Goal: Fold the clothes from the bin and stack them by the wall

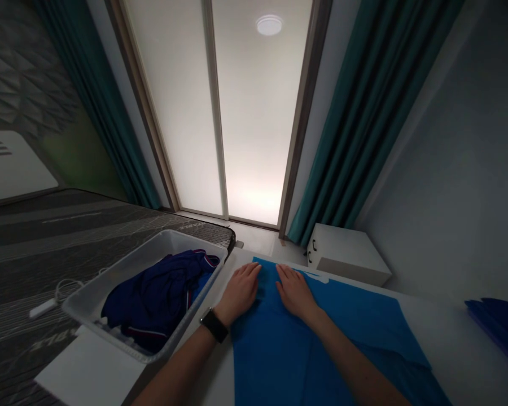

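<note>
A bright blue garment lies spread on a white table, with a white mark near its far edge. My left hand, with a dark watch on the wrist, rests flat on the garment's far left corner. To its right, my right hand presses on the cloth near the same far edge, fingers extended forward. Neither hand grips anything visible. My right forearm crosses over part of the garment.
Left of the table, a translucent bin holds dark blue clothing. Folded blue cloth lies at the far right. Beyond the table stand a white cabinet and a sliding door. A white power strip rests on the bed.
</note>
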`<state>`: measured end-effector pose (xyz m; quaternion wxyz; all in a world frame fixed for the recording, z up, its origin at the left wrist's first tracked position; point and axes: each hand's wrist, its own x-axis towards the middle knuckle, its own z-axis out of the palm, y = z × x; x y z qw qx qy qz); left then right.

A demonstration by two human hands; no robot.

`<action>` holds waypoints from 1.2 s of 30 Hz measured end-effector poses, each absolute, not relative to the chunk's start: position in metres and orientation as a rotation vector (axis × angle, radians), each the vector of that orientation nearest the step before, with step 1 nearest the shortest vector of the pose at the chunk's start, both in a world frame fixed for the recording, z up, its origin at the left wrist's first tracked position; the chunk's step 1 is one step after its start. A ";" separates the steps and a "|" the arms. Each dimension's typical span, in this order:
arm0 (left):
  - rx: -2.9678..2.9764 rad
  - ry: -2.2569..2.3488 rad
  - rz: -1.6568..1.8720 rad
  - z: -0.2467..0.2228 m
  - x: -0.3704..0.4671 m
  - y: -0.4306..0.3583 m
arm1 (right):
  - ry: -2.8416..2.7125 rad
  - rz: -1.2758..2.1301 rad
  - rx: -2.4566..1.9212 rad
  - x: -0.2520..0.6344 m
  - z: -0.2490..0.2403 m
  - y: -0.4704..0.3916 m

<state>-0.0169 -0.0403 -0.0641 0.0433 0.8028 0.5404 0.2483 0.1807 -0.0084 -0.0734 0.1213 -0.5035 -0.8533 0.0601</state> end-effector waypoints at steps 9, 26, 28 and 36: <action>2.551 1.624 0.349 -0.082 0.010 0.001 | -2.441 0.243 -1.798 0.214 -0.085 -0.011; 2.547 1.774 0.160 -0.089 0.007 0.005 | -2.154 0.248 -2.264 0.328 -0.093 -0.018; 2.550 1.769 0.157 -0.090 0.006 0.006 | -2.123 0.235 -2.305 0.350 -0.095 -0.020; 2.564 1.767 0.136 -0.092 0.004 0.008 | -2.131 0.121 -2.316 0.405 -0.101 -0.025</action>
